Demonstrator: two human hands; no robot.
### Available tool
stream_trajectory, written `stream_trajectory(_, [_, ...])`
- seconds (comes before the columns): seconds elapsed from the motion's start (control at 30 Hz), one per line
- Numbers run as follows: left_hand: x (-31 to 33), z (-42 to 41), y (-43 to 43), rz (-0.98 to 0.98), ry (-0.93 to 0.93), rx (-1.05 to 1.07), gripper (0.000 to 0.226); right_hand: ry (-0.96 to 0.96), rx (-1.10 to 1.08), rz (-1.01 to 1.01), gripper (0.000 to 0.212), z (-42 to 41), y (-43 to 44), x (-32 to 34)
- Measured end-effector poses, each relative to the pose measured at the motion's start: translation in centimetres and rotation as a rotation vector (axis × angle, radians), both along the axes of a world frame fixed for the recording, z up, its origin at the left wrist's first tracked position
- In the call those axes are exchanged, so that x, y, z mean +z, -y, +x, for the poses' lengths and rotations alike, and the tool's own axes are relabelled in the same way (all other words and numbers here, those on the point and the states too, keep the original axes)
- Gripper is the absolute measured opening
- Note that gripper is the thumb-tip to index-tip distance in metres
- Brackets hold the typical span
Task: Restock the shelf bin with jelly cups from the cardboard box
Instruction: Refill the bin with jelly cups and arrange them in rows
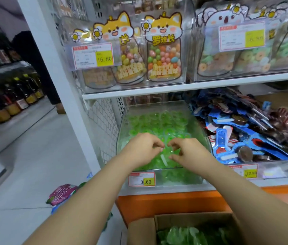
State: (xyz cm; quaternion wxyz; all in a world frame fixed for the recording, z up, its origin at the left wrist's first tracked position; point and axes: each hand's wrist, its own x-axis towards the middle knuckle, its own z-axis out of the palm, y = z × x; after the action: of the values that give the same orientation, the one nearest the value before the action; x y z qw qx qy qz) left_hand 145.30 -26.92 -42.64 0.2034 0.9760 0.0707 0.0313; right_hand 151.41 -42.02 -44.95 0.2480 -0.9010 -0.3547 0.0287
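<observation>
Our left hand [145, 149] and right hand [187, 151]: curled above the clear plastic shelf bin [122, 126], and we cannot tell any grasp. Brown cardboard box [139, 230]: six o'clock.

Bright, even shop light comes from overhead and casts hardly any hard shadow. Pale glare streaks the clear walls of the shelf bin [122, 131] and the plastic containers [190, 50] above. The bottles [16, 96] at far left smear into blur. The white upright [65, 82] leans with wide-angle distortion. The price tags' [141, 179] fine print is unreadable.
</observation>
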Motion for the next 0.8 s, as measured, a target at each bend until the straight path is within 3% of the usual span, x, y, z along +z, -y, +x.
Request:
stream_trajectory(0.17, [0.2, -0.3, 1.1, -0.097, -0.011, -0.012, 0.026, 0.021, -0.06, 0.098, 0.039, 0.5, 0.4, 0.1])
stream_trajectory(0.27, [0.5, -0.7, 1.7, -0.18, 0.094, 0.069, 0.031, 0.005, -0.147, 0.293, 0.037, 0.8, 0.5, 0.4])
stream_trajectory(0.43, [0.2, -2.4, 3.9, -0.191, 0.236, 0.039, 0.062, -0.502, -0.168, 0.742, 0.03, -0.3, 0.8, 1.7])
stream_trajectory(0.53, [0.3, -3.1, 5.0, -0.138, 0.365, 0.13, 0.061, -0.624, -0.127, 0.84, 0.031, -1.2, 1.2, 2.5])
stream_trajectory(0.7, [2.4, -3.6, 5.8, -0.148, 0.466, 0.223, 0.044, -0.541, 0.038, 0.764, 0.034, -2.2, 3.4, 3.6])
stream_trajectory(0.8, [3.1, -2.5, 5.4, -0.464, 0.415, 0.212, 0.029, -0.374, 0.044, 0.689, 0.031, -1.5, 3.9, 3.7])
